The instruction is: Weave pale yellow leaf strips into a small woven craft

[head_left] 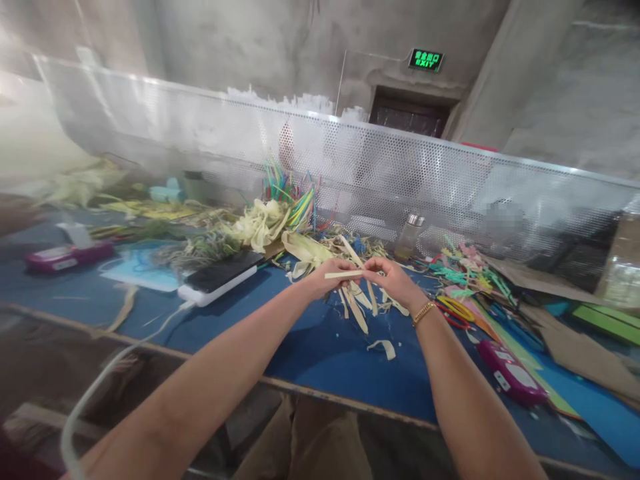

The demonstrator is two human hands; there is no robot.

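Right hand [393, 279] pinching pale husk strip [343, 274], likely steadying it; left hand [320, 283] against strip, grip unclear. Loose husk pieces [357, 315] near on counter [320, 350], presumably for easy reach.

Left hand [323, 283], right hand [394, 281] close together over blue counter [315, 357], pinching pale flat strip [343, 274]! Gold bracelet [423, 313] on right wrist [414, 299]. Loose strips [357, 315] below, dry husks [263, 225] heaped behind, silver-capped bottle [408, 241] beyond, magenta device [520, 381] off right, green EXIT sign [426, 61] glowing above doorway [407, 115].

Blue table [320, 363] loaded up: curled pale scrap [387, 348] this side of the fingers [376, 264], husks [263, 223] heaped beyond, white-edged device [220, 280] left, purple device [70, 257] farther left!
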